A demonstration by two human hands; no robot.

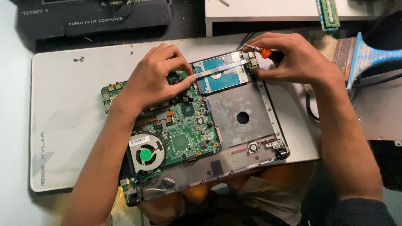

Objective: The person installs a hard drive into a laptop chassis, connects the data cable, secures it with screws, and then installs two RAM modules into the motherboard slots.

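the right hand (289, 58) pinched an orange-handled screwdriver (263, 52) at the far corner of the hard drive (220, 75). the left hand (153, 79) pressed curled fingers on the drive's near edge. the drive sat in an opened laptop (243, 125), beside a green circuit board (184, 129) and fan (145, 154), on a white mat (71, 109) on the desk.

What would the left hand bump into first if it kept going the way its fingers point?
Probably the hard drive: the left hand points right across the motherboard, fingertips already at the drive's edge. Depth is hard to judge.
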